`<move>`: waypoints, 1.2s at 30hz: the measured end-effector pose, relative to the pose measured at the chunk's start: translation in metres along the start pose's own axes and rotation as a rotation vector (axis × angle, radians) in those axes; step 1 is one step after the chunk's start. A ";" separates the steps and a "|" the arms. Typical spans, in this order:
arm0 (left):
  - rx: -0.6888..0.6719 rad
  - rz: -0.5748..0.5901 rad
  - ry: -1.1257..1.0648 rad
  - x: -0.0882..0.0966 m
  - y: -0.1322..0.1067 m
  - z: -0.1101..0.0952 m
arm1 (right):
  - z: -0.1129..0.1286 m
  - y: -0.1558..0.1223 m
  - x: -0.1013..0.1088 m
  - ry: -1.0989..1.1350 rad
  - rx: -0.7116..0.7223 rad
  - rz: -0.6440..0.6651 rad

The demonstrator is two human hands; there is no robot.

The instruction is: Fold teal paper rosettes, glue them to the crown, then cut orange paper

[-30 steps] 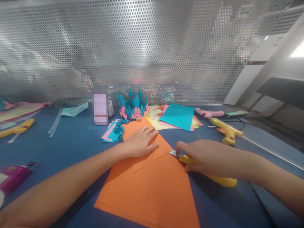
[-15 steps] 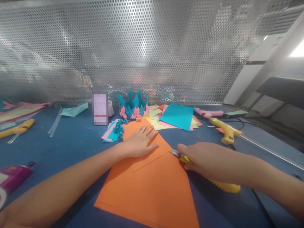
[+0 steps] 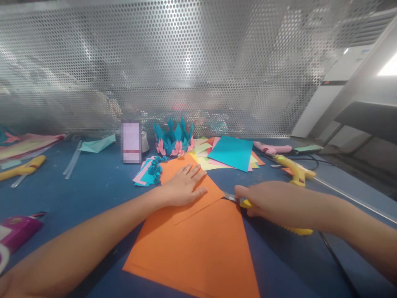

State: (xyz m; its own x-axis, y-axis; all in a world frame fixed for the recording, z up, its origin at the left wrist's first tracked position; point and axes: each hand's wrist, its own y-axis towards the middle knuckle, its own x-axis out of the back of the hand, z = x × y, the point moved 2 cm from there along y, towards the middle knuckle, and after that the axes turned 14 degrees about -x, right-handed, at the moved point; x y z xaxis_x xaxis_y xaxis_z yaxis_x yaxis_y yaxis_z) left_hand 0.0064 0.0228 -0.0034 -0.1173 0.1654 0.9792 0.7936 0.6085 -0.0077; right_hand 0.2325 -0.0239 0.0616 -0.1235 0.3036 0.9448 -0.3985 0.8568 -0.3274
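Orange paper (image 3: 198,252) lies in front of me, its upper part folded over with a straight lower edge. My left hand (image 3: 184,186) rests flat on the folded part, fingers spread. A yellow utility knife (image 3: 245,203) is gripped in my right hand (image 3: 269,203); its metal blade tip touches or sits just beside the right corner of the fold. The back of the knife sticks out beneath my wrist. Blue crumpled paper pieces (image 3: 155,169) lie just left of the fold's top.
A blue and pink paper crown (image 3: 173,138) stands at the back, beside a blurred upright screen (image 3: 131,141). A blue sheet (image 3: 232,152) tops a paper stack. Yellow (image 3: 296,169) and pink (image 3: 273,147) glue guns lie right, with cords. A magenta tool (image 3: 21,231) is at left.
My right hand has moved slightly right and up with the utility knife, its blade now at the fold's outer corner. My left hand has stayed in place.
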 end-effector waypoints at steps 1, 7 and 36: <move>-0.001 -0.001 0.003 0.000 0.000 0.000 | -0.002 0.002 0.000 -0.009 0.000 -0.004; -0.002 -0.001 0.007 0.000 0.000 -0.002 | -0.009 0.009 -0.002 -0.002 0.005 0.007; 0.008 0.020 0.060 -0.001 0.003 -0.002 | -0.001 0.009 -0.004 0.001 -0.019 -0.041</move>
State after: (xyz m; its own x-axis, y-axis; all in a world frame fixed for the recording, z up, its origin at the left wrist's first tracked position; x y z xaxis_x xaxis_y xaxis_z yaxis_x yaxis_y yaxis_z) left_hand 0.0102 0.0227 -0.0038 -0.0649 0.1308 0.9893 0.7904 0.6119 -0.0290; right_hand 0.2303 -0.0166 0.0545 -0.1063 0.2685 0.9574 -0.3856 0.8764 -0.2886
